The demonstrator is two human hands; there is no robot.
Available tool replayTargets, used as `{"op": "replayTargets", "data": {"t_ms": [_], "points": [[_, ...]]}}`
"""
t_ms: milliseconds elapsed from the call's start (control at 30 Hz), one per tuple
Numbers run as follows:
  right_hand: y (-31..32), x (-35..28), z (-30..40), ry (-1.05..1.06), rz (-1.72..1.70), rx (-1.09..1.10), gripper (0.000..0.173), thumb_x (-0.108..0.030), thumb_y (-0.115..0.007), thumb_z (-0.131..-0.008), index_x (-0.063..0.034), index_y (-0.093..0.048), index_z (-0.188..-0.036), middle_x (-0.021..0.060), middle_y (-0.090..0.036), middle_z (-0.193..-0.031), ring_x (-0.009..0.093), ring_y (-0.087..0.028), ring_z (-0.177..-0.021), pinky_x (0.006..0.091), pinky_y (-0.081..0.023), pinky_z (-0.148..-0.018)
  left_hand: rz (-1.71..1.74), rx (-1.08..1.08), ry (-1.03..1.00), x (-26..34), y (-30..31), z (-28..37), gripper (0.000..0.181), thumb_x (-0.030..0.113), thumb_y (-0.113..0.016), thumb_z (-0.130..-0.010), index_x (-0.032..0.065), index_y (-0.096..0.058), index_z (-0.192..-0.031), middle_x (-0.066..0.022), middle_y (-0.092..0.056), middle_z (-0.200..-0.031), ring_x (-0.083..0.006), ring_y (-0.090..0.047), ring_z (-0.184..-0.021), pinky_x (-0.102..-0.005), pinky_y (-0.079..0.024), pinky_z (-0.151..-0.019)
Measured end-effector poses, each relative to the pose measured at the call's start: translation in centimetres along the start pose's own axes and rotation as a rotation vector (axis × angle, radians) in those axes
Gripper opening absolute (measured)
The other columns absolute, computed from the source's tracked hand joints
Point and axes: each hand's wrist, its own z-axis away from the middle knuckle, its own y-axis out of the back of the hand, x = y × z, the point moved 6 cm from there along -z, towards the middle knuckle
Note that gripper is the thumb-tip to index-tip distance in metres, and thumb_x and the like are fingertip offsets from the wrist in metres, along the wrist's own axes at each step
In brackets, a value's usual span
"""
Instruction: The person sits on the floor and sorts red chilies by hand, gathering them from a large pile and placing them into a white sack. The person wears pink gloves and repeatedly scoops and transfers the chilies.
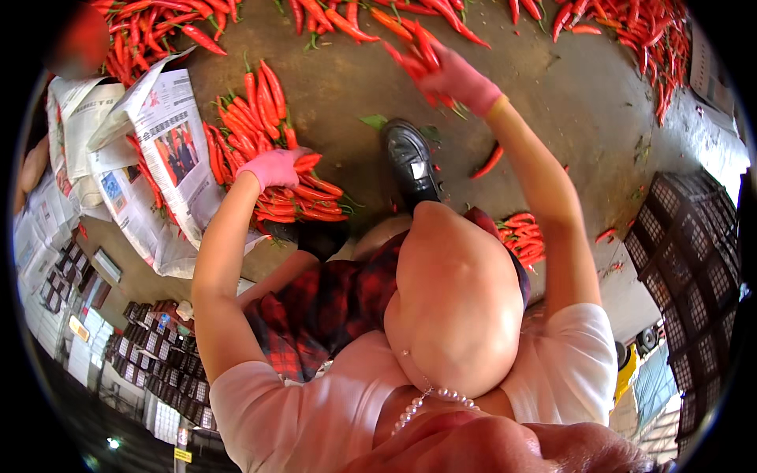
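Both my hands wear pink gloves. My left hand (273,169) rests on a pile of red chili peppers (313,201), its fingers curled around at least one pepper. Beyond it, more peppers (254,118) lie side by side with their tips pointing away from me. My right hand (458,80) is raised at the upper centre with several red chili peppers (427,50) in its fingers, slightly blurred by motion. Loose peppers (349,20) are spread on the floor past it. To the left, folded newspaper sheets (171,142) stand against the pile, with peppers between them.
My black shoe (408,156) is on the concrete floor (337,88), near a green leaf (374,122). A small pepper pile (521,236) lies by my right side. Larger heaps (644,35) lie at the upper right and upper left (142,41). Dark plastic crates (680,260) stand at right.
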Motion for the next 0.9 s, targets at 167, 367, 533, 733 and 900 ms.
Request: {"op": "replayTargets", "data": {"t_ms": [167,367,533,733,900], "points": [[1.7,-2.3,-8.2,0.044,0.671,0.374,0.054,-0.013,-0.066,-0.073,-0.0047,-0.052,-0.125,0.0149,-0.069,-0.076,0.029,-0.069,-0.070,0.0407,-0.055,-0.068,0.522,0.299,-0.215,2.9,11.4,1.6,0.080,0.018,-0.069,-0.072,0.0121,-0.043,-0.147,-0.0051,-0.068,-0.107,-0.0145,-0.065,-0.091,-0.0310,-0.052,-0.081],[0.5,-1.3,-6.5,-0.105,0.991,0.222,0.055,-0.019,-0.069,-0.078,-0.0128,-0.048,-0.129,0.0174,-0.070,-0.101,0.036,-0.067,-0.098,0.0470,-0.053,-0.083,0.183,1.502,-0.394,2.3,30.1,-0.8,0.060,0.018,-0.067,-0.074,0.0130,-0.058,-0.133,-0.0166,-0.046,-0.147,-0.0357,-0.054,-0.125,-0.0382,-0.046,-0.103],[1.9,1.3,-3.9,-0.198,1.064,0.195,0.066,-0.018,-0.069,-0.076,-0.0184,-0.043,-0.137,0.0181,-0.069,-0.106,0.036,-0.066,-0.103,0.0471,-0.053,-0.086,0.383,1.336,-0.298,8.1,24.1,-7.5,0.053,0.034,-0.058,-0.083,0.0155,-0.055,-0.133,-0.0155,-0.033,-0.155,-0.0387,-0.051,-0.127,-0.0456,-0.046,-0.102],[4.5,4.6,2.0,-0.056,1.027,0.424,0.068,-0.019,-0.068,-0.076,-0.0199,-0.044,-0.139,0.0138,-0.066,-0.116,0.035,-0.063,-0.107,0.0465,-0.050,-0.091,0.614,1.458,-0.611,9.8,9.2,-5.6,0.039,0.015,-0.067,-0.079,0.0077,-0.060,-0.117,-0.0207,-0.049,-0.139,-0.0353,-0.056,-0.119,-0.0417,-0.052,-0.093],[1.9,9.4,4.5,0.144,1.316,0.521,0.039,-0.020,-0.069,-0.076,-0.0187,-0.058,-0.114,0.0076,-0.063,-0.106,0.031,-0.061,-0.104,0.0458,-0.050,-0.085,1.335,1.256,-0.565,4.6,13.7,-3.7,0.018,0.010,-0.071,-0.078,0.0075,-0.053,-0.077,0.0031,-0.051,-0.060,-0.0070,-0.049,-0.055,-0.0264,-0.039,-0.050]]}}
